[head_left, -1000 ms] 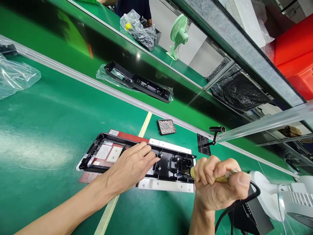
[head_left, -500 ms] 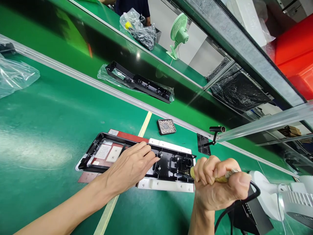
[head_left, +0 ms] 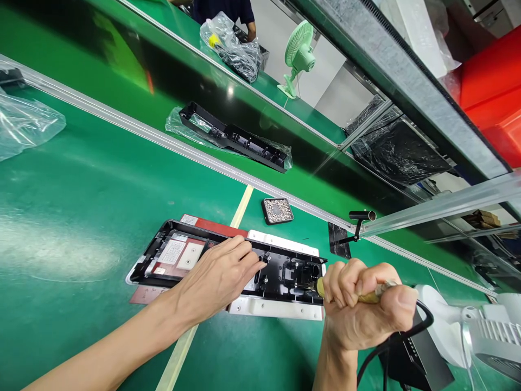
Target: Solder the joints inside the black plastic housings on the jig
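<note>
Housing (head_left: 278, 274) lay open, seemingly unfinished, under the tool (head_left: 321, 288) your right hand (head_left: 354, 315) clenched; your left hand (head_left: 222, 269) curled, grip unclear.

Assembly workshop: conveyor belt (head_left: 138, 92) w/ blk housing (head_left: 236, 137).

Legible text: none | printed label (head_left: 172, 252) is showing rows of print too small to read, lying on red board (head_left: 140, 296) inside the left opening of black housing (head_left: 280, 277) | small white sticker (head_left: 189, 219) is sitting on the board's far left edge, its print unreadable | faint marks (head_left: 147, 292) are showing on the near left corner, unreadable
</note>
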`<state>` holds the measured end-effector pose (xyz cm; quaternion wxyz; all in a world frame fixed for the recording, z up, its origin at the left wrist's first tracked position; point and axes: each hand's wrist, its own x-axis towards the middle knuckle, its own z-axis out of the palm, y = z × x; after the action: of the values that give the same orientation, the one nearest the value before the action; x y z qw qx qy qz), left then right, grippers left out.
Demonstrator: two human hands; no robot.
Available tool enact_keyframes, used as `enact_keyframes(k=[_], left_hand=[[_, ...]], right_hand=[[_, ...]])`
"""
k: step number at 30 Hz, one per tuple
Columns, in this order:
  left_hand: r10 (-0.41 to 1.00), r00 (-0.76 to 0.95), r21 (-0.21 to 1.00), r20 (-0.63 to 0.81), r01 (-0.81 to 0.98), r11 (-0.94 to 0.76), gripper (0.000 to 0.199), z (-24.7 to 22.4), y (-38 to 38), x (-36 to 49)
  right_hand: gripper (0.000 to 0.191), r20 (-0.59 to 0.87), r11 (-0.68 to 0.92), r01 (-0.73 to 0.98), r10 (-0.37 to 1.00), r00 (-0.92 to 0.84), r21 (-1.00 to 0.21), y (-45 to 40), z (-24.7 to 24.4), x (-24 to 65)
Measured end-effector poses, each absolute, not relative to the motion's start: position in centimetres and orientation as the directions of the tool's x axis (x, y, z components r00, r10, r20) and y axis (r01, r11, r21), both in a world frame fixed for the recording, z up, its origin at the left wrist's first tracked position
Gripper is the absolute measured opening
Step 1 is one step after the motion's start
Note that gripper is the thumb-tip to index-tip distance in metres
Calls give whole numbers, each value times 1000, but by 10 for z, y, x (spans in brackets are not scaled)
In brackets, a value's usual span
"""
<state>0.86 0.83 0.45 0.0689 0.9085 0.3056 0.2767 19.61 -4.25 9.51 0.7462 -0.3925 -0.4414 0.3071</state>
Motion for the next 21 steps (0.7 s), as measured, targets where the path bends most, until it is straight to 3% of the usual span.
enact_keyframes(k=[21], left_hand=[[596,658,292,461,522,-802,34,5,8,9]], right_hand=[[44,425,500,-100,811,401,-860,-43,95,197]])
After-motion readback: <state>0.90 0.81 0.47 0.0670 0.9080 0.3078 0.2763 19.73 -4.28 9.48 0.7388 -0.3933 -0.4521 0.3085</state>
